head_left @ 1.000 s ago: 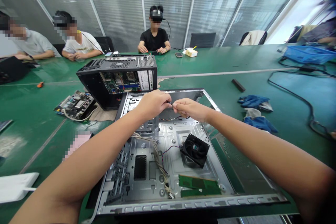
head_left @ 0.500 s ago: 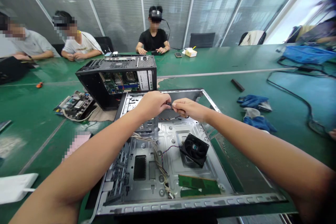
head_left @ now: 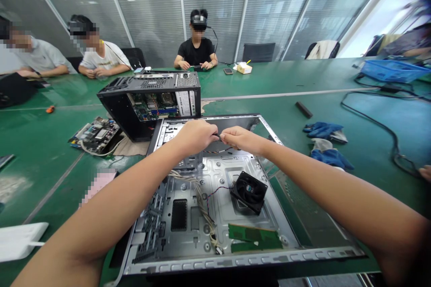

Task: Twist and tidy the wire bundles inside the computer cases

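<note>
Over the far side of an open metal computer case [head_left: 188, 258], my left hand [head_left: 197, 136] and my right hand [head_left: 240, 138] meet almost fingertip to fingertip. Both are closed in a pinch. A small dark piece shows between them, too small to name. Thin wires [head_left: 218, 150] run just beneath the hands. Inside the case lies a black cooling fan [head_left: 249, 192], tilted, with a thin cable. Two green memory modules [head_left: 254, 234] rest near the front edge. A bundle of beige cables [head_left: 202, 202] crosses the case floor.
Behind the case on the left stands a black computer tower [head_left: 148, 83] beside a loose circuit board [head_left: 96, 134]. Blue gloves [head_left: 328, 143], a dark bar [head_left: 303, 110], a black cable [head_left: 373, 116] and a blue basket [head_left: 393, 71] are on the right. Several people sit around the table.
My fingertips have shifted very slightly, and a little more space shows between the two hands. The case, fan and memory modules stay where they were.
</note>
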A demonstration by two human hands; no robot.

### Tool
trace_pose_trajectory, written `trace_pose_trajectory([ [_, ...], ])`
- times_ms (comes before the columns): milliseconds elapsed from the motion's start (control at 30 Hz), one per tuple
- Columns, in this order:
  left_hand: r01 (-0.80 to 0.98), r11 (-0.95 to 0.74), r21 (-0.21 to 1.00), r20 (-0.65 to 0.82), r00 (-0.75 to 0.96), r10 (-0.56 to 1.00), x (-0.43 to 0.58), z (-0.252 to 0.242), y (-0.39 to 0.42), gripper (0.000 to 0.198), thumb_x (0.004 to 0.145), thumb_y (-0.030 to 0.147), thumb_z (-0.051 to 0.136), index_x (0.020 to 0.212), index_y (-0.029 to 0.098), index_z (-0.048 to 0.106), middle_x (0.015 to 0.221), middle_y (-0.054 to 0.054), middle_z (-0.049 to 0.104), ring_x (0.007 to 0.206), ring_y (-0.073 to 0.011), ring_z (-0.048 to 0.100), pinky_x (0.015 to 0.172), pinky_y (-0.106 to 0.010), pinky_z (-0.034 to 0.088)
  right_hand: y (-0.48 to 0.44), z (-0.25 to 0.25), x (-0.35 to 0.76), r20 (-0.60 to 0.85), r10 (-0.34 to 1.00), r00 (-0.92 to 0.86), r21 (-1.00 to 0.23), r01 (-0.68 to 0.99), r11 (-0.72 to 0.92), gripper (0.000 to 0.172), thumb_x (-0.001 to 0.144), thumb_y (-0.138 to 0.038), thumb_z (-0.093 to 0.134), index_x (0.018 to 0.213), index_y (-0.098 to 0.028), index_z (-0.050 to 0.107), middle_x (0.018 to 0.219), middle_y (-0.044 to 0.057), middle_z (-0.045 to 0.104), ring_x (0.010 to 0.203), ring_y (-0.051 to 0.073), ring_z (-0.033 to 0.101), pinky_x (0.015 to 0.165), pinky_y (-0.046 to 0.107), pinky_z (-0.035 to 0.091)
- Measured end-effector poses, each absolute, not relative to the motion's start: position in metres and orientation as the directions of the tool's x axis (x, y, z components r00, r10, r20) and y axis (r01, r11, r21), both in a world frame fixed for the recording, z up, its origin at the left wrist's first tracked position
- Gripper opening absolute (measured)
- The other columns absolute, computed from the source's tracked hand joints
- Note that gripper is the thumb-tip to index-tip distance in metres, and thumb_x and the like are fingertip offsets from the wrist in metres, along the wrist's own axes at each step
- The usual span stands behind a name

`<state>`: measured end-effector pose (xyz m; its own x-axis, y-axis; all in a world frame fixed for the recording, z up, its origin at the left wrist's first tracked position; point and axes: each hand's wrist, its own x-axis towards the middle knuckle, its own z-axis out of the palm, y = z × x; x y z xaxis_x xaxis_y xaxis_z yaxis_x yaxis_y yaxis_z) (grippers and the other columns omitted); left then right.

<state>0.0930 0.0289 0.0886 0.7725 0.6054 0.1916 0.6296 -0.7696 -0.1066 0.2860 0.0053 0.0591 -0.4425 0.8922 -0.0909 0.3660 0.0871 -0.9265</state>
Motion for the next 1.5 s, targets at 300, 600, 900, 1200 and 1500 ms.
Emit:
trace_pose_trajectory([
  [300, 0.632, -0.775, 0.000, 0.247, 0.751, 0.612, 0.0914, 0.0867, 0.0313, 0.017, 0.086, 0.035, 0.060, 0.094, 0.021, 0.066, 0.083, -0.003, 0.069, 0.076, -0.0178, 0.060, 0.062, -0.027, 0.037, 0.0047, 0.0602, 0.2844, -0.104, 0.896, -0.432, -0.935, 0.350, 0.061, 0.026, 0.087, -0.027, 0.045, 0.062, -0.018, 0.046, 0.048, -0.006, 0.031, 0.043, 0.008, 0.024, 0.044, 0.025, 0.018],
  [600, 0.628, -0.776, -0.061, 0.199, 0.770, 0.607, 0.0939, 0.0856, 0.0293, 0.021, 0.092, 0.034, 0.051, 0.093, 0.019, 0.066, 0.090, -0.006, 0.068, 0.087, -0.0199, 0.060, 0.067, -0.028, 0.040, 0.0063, 0.0572, 0.2866, -0.098, 0.884, -0.457, -0.897, 0.425, 0.120, 0.028, 0.089, -0.031, 0.043, 0.063, -0.019, 0.045, 0.049, -0.006, 0.030, 0.044, 0.008, 0.025, 0.045, 0.025, 0.019],
  [900, 0.627, -0.774, -0.083, 0.174, 0.774, 0.609, 0.0939, 0.0834, 0.0314, 0.022, 0.093, 0.034, 0.049, 0.094, 0.019, 0.065, 0.091, -0.005, 0.068, 0.086, -0.0198, 0.060, 0.066, -0.029, 0.039, 0.0121, 0.0539, 0.2887, 0.062, 0.866, -0.496, -0.768, 0.530, 0.359, 0.029, 0.086, -0.031, 0.042, 0.060, -0.018, 0.046, 0.055, -0.002, 0.039, 0.054, 0.011, 0.035, 0.054, 0.026, 0.027],
  [1200, 0.620, -0.782, -0.062, 0.203, 0.775, 0.599, 0.0942, 0.0818, 0.0327, 0.020, 0.094, 0.032, 0.047, 0.096, 0.017, 0.061, 0.090, -0.007, 0.066, 0.086, -0.0210, 0.058, 0.070, -0.030, 0.041, 0.0075, 0.0562, 0.2868, 0.008, 0.886, -0.463, -0.844, 0.472, 0.254, 0.029, 0.088, -0.033, 0.041, 0.063, -0.019, 0.045, 0.052, -0.005, 0.033, 0.048, 0.010, 0.029, 0.049, 0.024, 0.022],
  [1500, 0.608, -0.792, -0.058, 0.208, 0.783, 0.586, 0.0956, 0.0833, 0.0311, 0.024, 0.095, 0.031, 0.044, 0.088, 0.016, 0.061, 0.091, -0.008, 0.062, 0.088, -0.0200, 0.055, 0.074, -0.030, 0.041, 0.0103, 0.0540, 0.2895, 0.113, 0.867, -0.486, -0.784, 0.492, 0.378, 0.030, 0.088, -0.032, 0.040, 0.062, -0.019, 0.044, 0.055, -0.004, 0.036, 0.053, 0.011, 0.032, 0.054, 0.026, 0.025],
])
